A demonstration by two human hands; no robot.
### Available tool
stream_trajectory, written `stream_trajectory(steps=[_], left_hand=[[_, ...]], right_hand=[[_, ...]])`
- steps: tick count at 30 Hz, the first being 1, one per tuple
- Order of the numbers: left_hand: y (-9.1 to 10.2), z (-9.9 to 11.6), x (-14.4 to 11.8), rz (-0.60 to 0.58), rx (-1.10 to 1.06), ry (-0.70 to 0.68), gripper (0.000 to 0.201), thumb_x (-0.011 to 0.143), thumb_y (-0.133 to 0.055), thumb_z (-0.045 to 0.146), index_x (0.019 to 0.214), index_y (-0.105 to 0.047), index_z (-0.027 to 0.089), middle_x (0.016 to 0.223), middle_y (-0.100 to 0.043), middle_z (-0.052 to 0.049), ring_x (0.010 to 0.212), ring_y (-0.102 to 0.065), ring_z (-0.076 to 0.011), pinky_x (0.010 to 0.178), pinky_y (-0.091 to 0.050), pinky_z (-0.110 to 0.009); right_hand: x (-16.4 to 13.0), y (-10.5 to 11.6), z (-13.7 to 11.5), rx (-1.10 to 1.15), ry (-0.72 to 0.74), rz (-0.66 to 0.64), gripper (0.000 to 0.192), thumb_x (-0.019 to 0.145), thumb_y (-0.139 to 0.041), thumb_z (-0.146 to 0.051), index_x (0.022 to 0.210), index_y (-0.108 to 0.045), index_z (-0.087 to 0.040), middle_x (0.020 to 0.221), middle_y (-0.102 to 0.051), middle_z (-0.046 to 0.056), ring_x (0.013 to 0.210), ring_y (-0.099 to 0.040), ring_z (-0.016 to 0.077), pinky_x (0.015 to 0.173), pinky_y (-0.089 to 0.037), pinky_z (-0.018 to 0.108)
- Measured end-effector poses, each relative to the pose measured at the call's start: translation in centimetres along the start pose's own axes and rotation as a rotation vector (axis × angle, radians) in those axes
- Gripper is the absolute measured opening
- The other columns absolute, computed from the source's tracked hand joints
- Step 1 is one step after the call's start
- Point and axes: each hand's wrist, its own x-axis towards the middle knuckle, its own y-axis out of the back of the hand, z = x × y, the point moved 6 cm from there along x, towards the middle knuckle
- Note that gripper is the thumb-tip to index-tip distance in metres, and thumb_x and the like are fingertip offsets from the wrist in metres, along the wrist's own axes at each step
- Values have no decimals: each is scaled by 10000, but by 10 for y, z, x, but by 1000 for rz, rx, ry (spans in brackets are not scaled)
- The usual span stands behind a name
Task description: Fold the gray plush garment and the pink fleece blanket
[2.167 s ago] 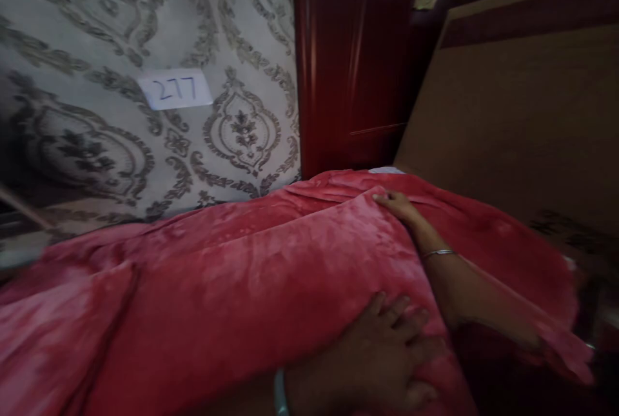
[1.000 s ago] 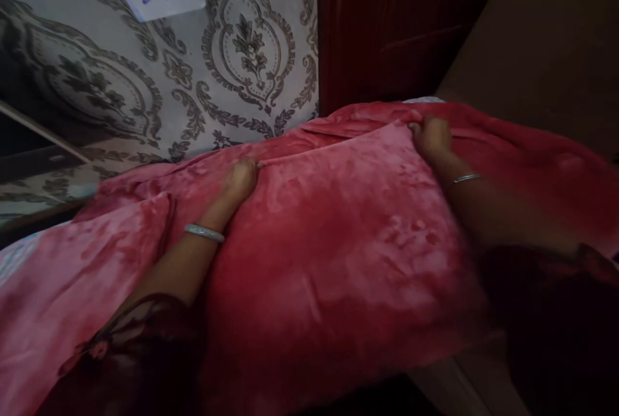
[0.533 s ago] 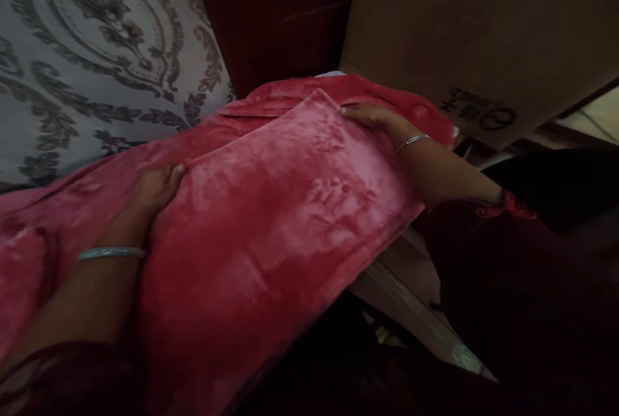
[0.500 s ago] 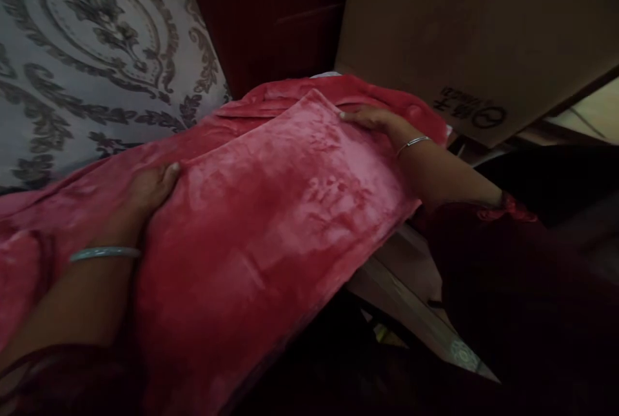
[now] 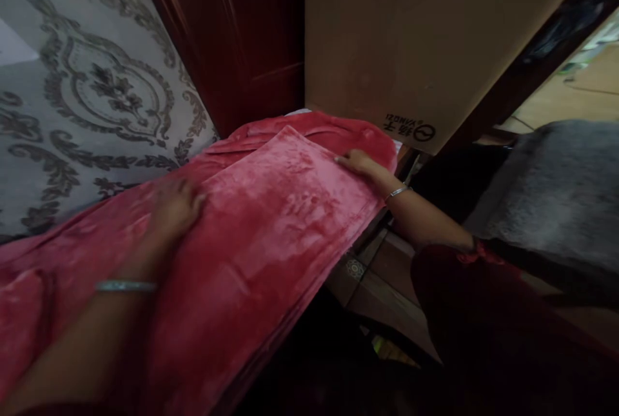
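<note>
A red plush blanket (image 5: 251, 229) lies spread in front of me, its upper layer folded to a squared corner at the far end. My right hand (image 5: 358, 163) is closed on the right-hand edge of that upper layer, thumb showing on top. My left hand (image 5: 176, 206) is at the layer's left edge, blurred by motion, so its finger positions are unclear. More red plush fabric (image 5: 338, 124) is bunched beyond the corner. What lies beneath the blanket is mostly hidden.
Patterned wallpaper (image 5: 116, 100) rises on the left, beside a dark red wooden panel (image 5: 261, 35). A large cardboard box (image 5: 387, 42) stands behind the far end. Grey fuzzy material (image 5: 565, 190) is at the right, above a tiled floor (image 5: 401, 255).
The view has shifted, showing more of the box and the grey material. My left hand has moved up along the layer's edge. My right hand stays at the opposite edge.
</note>
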Motion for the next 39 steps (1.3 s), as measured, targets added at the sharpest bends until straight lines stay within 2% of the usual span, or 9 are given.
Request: stream_trajectory(steps=[6, 8, 11, 20, 25, 28, 30, 35, 39], left_hand=[[-1, 191, -29, -226, -279, -484, 603, 995, -431, 492, 1552, -395, 264, 1642, -348, -98, 1533, -258, -317, 1234, -206, -558], [-6, 230, -42, -230, -317, -563, 663, 973, -479, 544, 1578, -346, 309, 1672, -279, -87, 1553, -190, -347, 1231, -176, -609], [-14, 254, -55, -182, -334, -608, 710, 949, -529, 572, 1587, -320, 340, 1697, -190, -93, 1558, -108, -405, 1203, -145, -692], [-11, 252, -64, -117, -392, -682, 669, 967, -499, 578, 1573, -341, 343, 1666, -296, -50, 1553, -186, -348, 1217, -141, -687], [-4, 255, -69, -166, -466, -768, 594, 1007, -453, 515, 1563, -362, 327, 1642, -348, -35, 1553, -216, -270, 1253, -144, -592], [3, 240, -70, -245, -484, -787, 539, 1028, -404, 498, 1539, -415, 327, 1617, -393, -22, 1531, -285, -233, 1270, -151, -523], [6, 214, -64, -212, -444, -691, 516, 1029, -403, 483, 1521, -450, 333, 1602, -422, -24, 1520, -313, -235, 1273, -145, -521], [-13, 119, -56, -91, -187, -54, 640, 989, -472, 488, 1564, -397, 218, 1647, -300, -159, 1533, -225, -397, 1205, -218, -657], [-29, 103, -67, -85, -117, 17, 658, 979, -477, 522, 1566, -397, 236, 1661, -255, -167, 1532, -210, -421, 1193, -215, -676]], right_hand=[[-39, 16, 28, -76, -54, -56, 603, 1011, -413, -613, 1113, -751, -125, 1139, -746, 159, 982, -704, 253, 820, -517, 285], [-50, 14, 33, -106, -69, -36, 591, 997, -444, -625, 1117, -752, -135, 1136, -746, 159, 1021, -700, 265, 835, -514, 287], [-63, 10, 38, -129, -89, 25, 569, 997, -451, -616, 1204, -720, -160, 1198, -726, 161, 1120, -670, 278, 863, -505, 292], [-77, 12, 21, -193, -110, 146, 512, 1020, -432, -490, 1293, -651, -117, 1242, -681, 224, 1169, -636, 339, 932, -504, 416], [-79, -12, -48, -219, 424, 143, 583, 1029, -406, -485, 1560, -403, -244, 1617, -380, 117, 1495, -324, 298, 1193, -290, 511], [-76, -37, -56, -212, 492, 4, 585, 1035, -354, -541, 1576, -370, -317, 1654, -304, 69, 1539, -225, 290, 1218, -204, 578], [-74, -45, -50, -192, 477, -8, 602, 1039, -315, -562, 1589, -341, -320, 1665, -265, 67, 1544, -203, 289, 1219, -192, 591], [-73, -46, -44, -204, 457, -7, 602, 1034, -343, -545, 1588, -347, -309, 1661, -274, 64, 1540, -221, 283, 1221, -206, 572], [-58, -32, -69, -217, 354, 20, 501, 1032, -381, -494, 1446, -563, -279, 1492, -547, 125, 1404, -467, 329, 1164, -280, 627]])
